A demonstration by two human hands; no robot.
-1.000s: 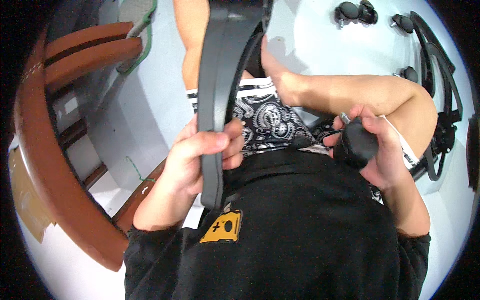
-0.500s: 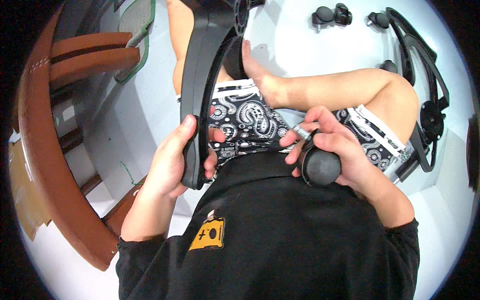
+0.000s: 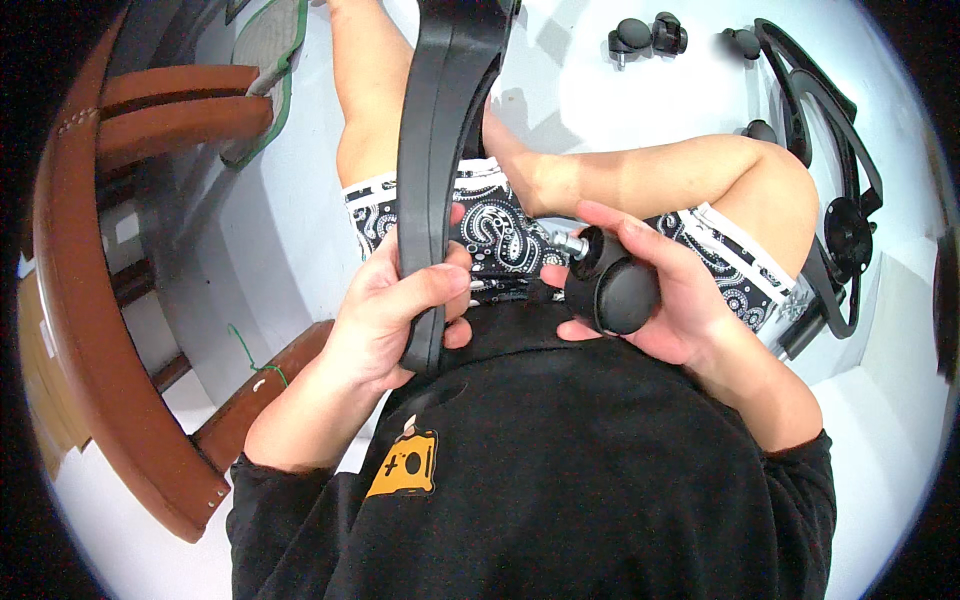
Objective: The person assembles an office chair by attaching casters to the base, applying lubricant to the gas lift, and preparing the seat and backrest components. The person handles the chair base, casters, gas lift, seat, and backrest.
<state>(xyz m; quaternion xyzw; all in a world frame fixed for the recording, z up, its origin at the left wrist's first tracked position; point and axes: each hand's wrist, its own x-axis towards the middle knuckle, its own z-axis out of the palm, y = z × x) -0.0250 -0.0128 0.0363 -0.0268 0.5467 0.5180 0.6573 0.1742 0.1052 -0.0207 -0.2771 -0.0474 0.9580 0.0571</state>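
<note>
My left hand (image 3: 385,310) is wrapped round the near end of a long black chair base leg (image 3: 428,150), with the thumb across it. That leg runs away from me between my legs, and its far part leaves the top of the view. In my right hand (image 3: 685,285) is a black twin-wheel caster (image 3: 622,292), cupped by the palm and spread fingers. Its silver metal stem (image 3: 570,244) points left toward the leg, with a gap between them.
Several loose casters (image 3: 630,36) lie on the pale floor ahead. Black looped chair parts (image 3: 850,232) and a cylinder (image 3: 800,335) are at the right. Reddish-brown furniture (image 3: 130,350) stands along the left, near a green-edged grey mat-like piece (image 3: 270,60) and green cord (image 3: 240,345).
The chair base leg has shifted right and turned, and my left thumb now lies across it. My right hand has turned the caster, its stem now pointing more plainly at the leg.
</note>
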